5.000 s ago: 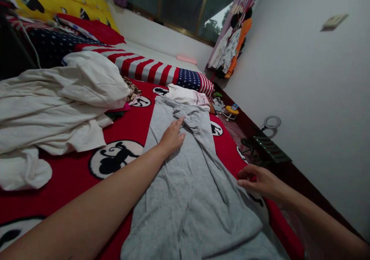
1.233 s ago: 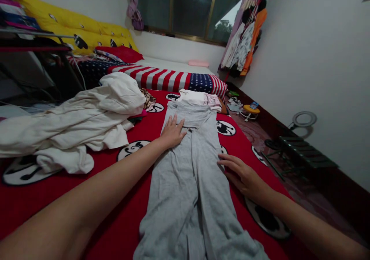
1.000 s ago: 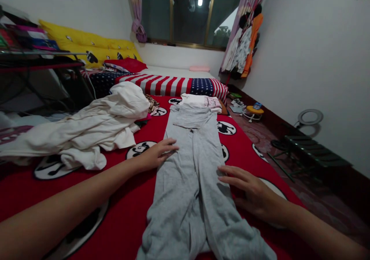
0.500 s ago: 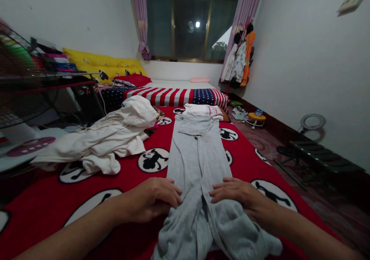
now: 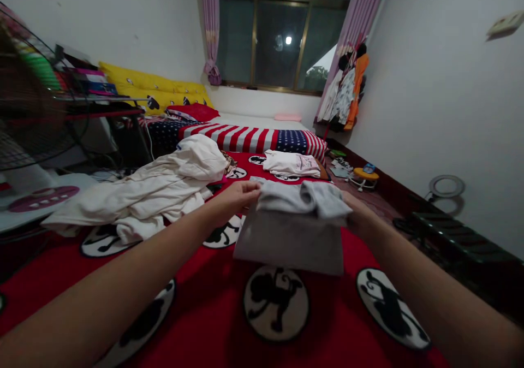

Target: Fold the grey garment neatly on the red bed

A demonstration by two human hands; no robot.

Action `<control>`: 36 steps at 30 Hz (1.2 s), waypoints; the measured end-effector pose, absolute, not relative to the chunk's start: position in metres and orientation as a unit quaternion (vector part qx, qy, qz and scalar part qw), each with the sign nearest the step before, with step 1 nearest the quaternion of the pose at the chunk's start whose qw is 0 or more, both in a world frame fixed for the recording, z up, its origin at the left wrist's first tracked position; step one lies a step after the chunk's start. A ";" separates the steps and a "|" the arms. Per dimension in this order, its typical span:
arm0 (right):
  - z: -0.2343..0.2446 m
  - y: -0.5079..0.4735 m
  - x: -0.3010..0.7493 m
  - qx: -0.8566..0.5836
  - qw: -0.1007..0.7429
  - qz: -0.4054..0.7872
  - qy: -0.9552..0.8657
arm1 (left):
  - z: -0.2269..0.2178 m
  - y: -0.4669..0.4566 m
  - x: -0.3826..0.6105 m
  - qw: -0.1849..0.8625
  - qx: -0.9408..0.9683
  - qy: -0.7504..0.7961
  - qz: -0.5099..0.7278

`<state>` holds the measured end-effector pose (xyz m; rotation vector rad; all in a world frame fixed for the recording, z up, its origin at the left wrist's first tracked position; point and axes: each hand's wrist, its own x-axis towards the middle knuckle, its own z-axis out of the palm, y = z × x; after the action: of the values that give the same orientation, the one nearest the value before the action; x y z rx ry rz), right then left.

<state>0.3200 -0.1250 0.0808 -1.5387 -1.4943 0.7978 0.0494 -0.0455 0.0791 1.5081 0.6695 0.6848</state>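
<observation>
Two apart: left hand [image 5: 237,197], right hand [image 5: 357,208] | clamped on grey trousers [image 5: 291,236] | now folded

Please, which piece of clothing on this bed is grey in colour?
The grey sweatpants, folded and held between the left hand and right hand; the white heap and small folded white garment lie untouched.

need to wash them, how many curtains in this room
2: one curtain gathered at the window's left side, one curtain at its right side, with clothes hanging in front of its lower part.
</observation>
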 end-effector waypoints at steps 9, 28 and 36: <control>-0.009 -0.136 0.343 -0.635 0.526 0.418 -0.382 | -0.003 -0.025 0.046 0.704 0.530 0.366 0.297; 0.018 -0.185 0.344 -0.647 0.324 0.347 -0.596 | 0.039 -0.096 -0.014 0.615 0.728 0.293 0.080; 0.018 -0.104 0.338 -0.686 0.392 0.185 -0.585 | 0.028 -0.003 0.050 0.544 0.635 0.465 0.292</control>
<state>0.3381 -0.1041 0.0183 -1.7426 -1.4845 0.4704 0.0498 -0.0029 0.0281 1.5056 1.1027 0.6917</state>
